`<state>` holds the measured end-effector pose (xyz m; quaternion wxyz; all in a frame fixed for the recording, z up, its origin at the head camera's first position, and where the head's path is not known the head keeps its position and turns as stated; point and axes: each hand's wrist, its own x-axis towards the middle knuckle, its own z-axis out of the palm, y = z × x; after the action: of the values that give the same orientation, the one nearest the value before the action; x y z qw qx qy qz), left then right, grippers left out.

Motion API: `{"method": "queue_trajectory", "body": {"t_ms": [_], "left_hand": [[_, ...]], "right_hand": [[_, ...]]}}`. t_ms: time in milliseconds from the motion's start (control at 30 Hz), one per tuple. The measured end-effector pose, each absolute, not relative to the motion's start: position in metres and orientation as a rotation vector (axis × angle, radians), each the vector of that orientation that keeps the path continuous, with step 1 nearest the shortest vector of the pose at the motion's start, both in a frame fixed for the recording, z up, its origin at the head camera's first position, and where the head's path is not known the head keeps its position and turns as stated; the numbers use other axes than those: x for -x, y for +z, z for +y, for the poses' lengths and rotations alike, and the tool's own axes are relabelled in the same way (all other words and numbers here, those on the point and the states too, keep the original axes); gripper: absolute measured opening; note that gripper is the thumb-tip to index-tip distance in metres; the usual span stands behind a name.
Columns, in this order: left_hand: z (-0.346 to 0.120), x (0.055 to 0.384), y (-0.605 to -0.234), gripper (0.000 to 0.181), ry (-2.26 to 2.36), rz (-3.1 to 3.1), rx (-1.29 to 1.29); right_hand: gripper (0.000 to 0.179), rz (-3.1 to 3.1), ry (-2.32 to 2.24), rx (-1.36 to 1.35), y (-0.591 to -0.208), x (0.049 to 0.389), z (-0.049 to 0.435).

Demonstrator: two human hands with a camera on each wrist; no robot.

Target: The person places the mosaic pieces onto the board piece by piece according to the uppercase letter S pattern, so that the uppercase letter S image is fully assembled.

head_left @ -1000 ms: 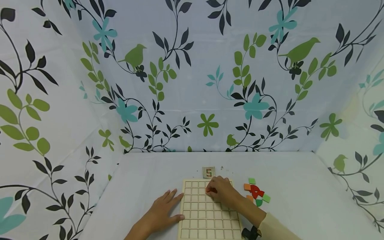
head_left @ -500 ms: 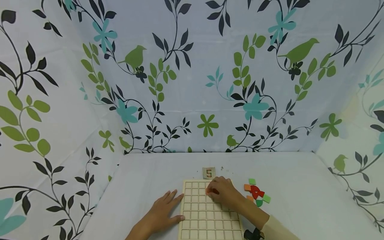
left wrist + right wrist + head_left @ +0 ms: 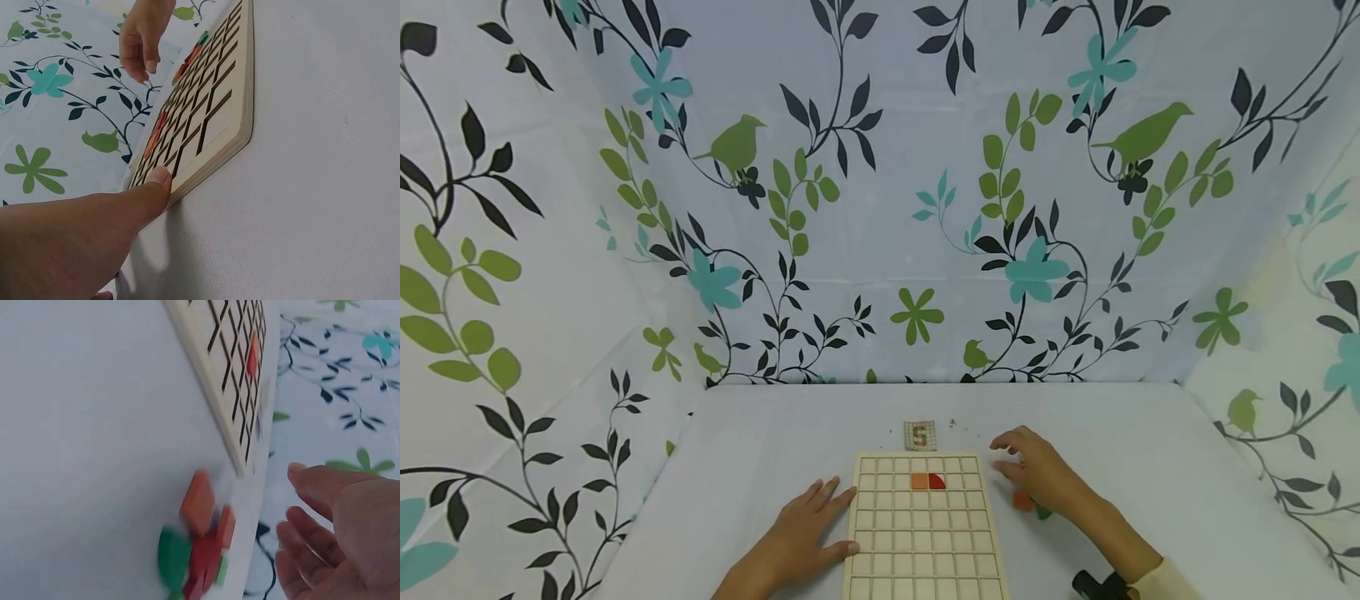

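Note:
A wooden grid board (image 3: pixel 895 567) lies on the white table. My left hand (image 3: pixel 801 529) rests against its left edge, fingers spread, with the thumb (image 3: pixel 160 176) on the rim in the left wrist view. An orange square tile (image 3: pixel 920 482) and a red quarter-round tile (image 3: pixel 937 481) sit side by side in cells of the second row. Right of the board, my right hand (image 3: pixel 1048 475) hovers over the loose tiles, fingers loosely bent and holding nothing. It partly covers them in the head view. The right wrist view shows orange (image 3: pixel 198 501), red and green (image 3: pixel 173 556) pieces below the hand.
Behind the board lies a small square card (image 3: pixel 920 435) with a figure like a 5 or an S. Small dark specks lie beside it. A printed cloth (image 3: pixel 880 208) with leaves and birds hangs round the back and sides of the table.
My right hand has let go of the red tile in the grid and moved right to the loose tiles. The orange and red tiles on the board now show. My left hand stays put.

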<state>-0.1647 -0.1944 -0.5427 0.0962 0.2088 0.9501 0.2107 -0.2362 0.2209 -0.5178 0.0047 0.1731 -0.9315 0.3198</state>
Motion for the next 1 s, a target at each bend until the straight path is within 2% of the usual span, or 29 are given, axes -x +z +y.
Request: {"method": "queue_trajectory", "body": {"t_ms": [200, 333, 700, 1000], "left_hand": [[-0.195, 0.166, -0.545, 0.085, 0.639, 2.808, -0.613], [-0.194, 0.166, -0.545, 0.085, 0.631, 2.808, -0.608], [-0.193, 0.164, -0.542, 0.084, 0.631, 2.824, -0.604], [-0.195, 0.163, -0.544, 0.083, 0.637, 2.837, -0.620]], "right_hand": [[0.033, -3.017, 0.969, -0.469, -0.521, 0.225, 0.263], [0.029, -3.100, 0.842, -0.436, -0.526, 0.221, 0.277], [0.014, -3.125, 0.805, -0.390, -0.535, 0.226, 0.271], [0.021, -3.174, 0.919, -0.338, -0.527, 0.225, 0.273]]}}
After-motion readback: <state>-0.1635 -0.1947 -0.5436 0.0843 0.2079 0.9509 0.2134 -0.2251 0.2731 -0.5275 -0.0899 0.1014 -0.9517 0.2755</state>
